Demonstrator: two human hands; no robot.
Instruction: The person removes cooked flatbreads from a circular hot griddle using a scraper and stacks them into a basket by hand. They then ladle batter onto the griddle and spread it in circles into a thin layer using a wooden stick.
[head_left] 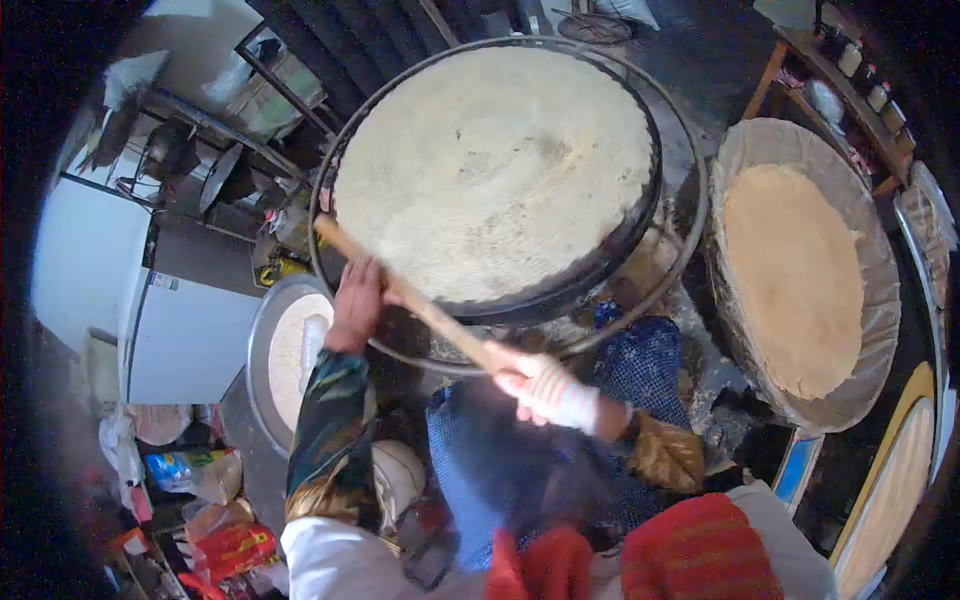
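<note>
A long wooden stick (pixel 430 312) slants across the near left edge of a large round griddle (pixel 600 262), in front of my body. My left hand (pixel 358 303) is closed round its upper part. Lower down, my right hand (pixel 540 385), with a white and striped wrap on it, grips the same stick near its lower end. A pale, wide flatbread-like layer (pixel 490 170) covers the griddle, with small dark specks and a browner patch towards the right. A metal ring (pixel 697 215) surrounds the griddle.
At the right, a cloth-lined round basket (pixel 880 330) holds a tan flat round. A metal basin (pixel 262 350) with pale contents stands at the left. Behind it is a white cabinet (pixel 185 340); plastic packets (pixel 235 548) lie lower left. A wooden shelf (pixel 835 85) stands upper right.
</note>
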